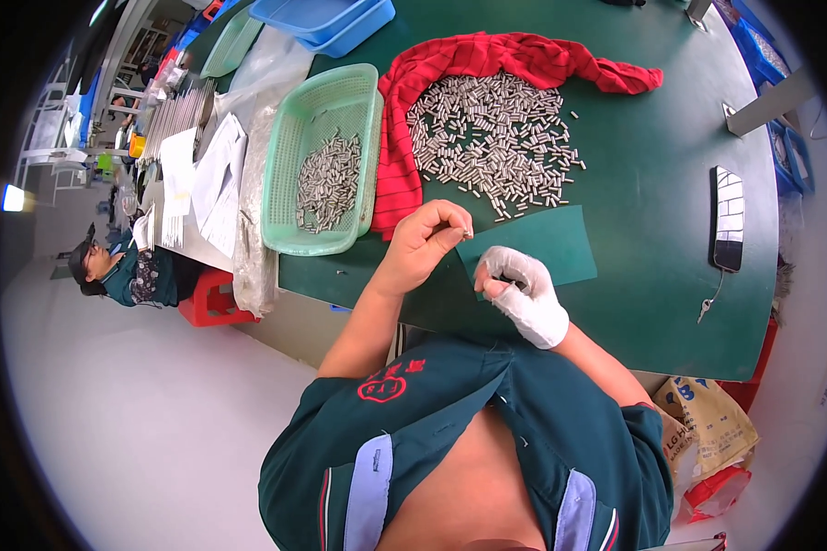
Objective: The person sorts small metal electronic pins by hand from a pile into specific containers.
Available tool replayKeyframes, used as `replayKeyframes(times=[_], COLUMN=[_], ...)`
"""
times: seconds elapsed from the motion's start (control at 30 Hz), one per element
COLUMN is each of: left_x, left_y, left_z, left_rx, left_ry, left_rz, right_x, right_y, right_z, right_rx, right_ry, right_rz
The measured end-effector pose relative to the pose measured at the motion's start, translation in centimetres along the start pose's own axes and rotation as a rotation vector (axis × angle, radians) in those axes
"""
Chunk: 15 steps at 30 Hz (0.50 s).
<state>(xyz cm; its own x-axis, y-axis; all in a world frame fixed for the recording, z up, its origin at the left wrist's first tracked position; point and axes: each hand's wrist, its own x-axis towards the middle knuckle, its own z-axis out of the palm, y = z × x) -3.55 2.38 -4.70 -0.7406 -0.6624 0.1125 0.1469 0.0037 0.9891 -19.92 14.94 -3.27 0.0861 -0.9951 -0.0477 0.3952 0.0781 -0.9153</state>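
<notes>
My left hand (424,246) is closed in a pinch above the near edge of the table, with a tiny pale bit showing at its fingertips, too small to name. My right hand (531,298), in a white glove that leaves fingertips bare, curls over the near edge of a flat green sheet (551,241); what its fingers hold, if anything, is hidden. Beyond both hands, a heap of small silvery metal pins (492,138) is spread on the tabletop. A red cloth with dark stripes (400,138) curves around its left and far sides.
Left of the cloth, a light green plastic basket (276,184) contains more pins. Blue trays (340,32) stand behind it. At right lie a phone-like device (729,216) and a key (705,309), near a metal post (772,103). Another person (129,266) is at far left.
</notes>
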Motion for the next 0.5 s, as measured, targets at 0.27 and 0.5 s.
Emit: replayKeyframes(times=[0.27, 0.5], left_x=[-0.5, -0.2], left_y=[2.3, 0.7], left_z=[0.3, 2.2], left_rx=[1.043, 1.256], left_ry=[-0.127, -0.252], left_rz=[0.034, 0.024], right_x=[1.2, 1.7], right_y=[0.8, -0.1], right_z=[-0.3, -0.1], right_rx=[0.315, 0.346], right_ry=[0.278, 0.347], right_rz=[-0.169, -0.165])
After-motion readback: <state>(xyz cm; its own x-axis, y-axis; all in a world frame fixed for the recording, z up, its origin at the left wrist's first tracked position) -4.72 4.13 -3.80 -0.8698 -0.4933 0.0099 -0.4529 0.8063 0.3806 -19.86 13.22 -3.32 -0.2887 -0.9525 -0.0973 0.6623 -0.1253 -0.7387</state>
